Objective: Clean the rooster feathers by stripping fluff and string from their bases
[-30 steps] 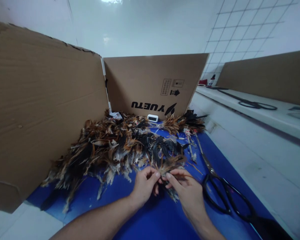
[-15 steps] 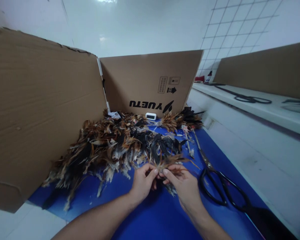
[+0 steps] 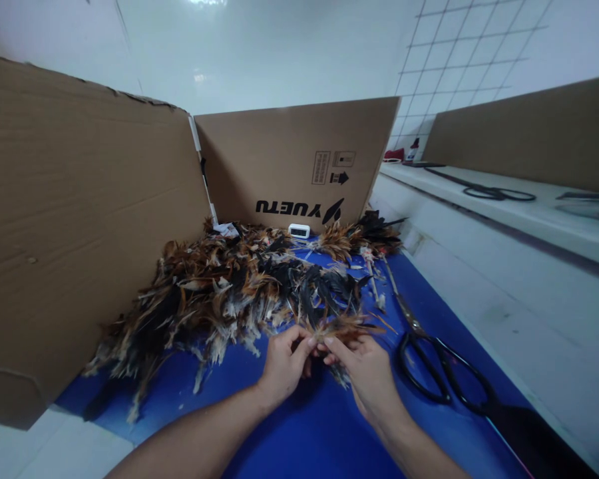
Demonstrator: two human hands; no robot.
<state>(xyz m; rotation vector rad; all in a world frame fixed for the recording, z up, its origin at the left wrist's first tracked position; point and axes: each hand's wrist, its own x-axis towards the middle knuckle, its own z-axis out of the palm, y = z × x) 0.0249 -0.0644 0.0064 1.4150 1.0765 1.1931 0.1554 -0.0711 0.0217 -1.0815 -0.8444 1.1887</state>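
A small bunch of brown and grey feathers (image 3: 347,327) is pinched between my two hands, low in the middle of the head view. My left hand (image 3: 285,359) is closed on its left side, thumb against the fingers. From the right, my right hand (image 3: 367,369) grips the same bunch, its thumb nearly meeting the left one. Greyish tufts hang below the fingers. Just beyond lies a large pile of brown, black and pale feathers (image 3: 229,286) on the blue surface (image 3: 289,439).
Large black-handled scissors (image 3: 422,339) lie right of my right hand. Cardboard panels (image 3: 289,153) stand behind and at the left. A small white device (image 3: 299,231) sits by the back panel. More scissors (image 3: 496,193) rest on the white ledge (image 3: 554,216).
The camera view has shifted slightly. The feathers in my fingers have turned a little, and my right hand has moved very slightly; both hands keep their pinch.
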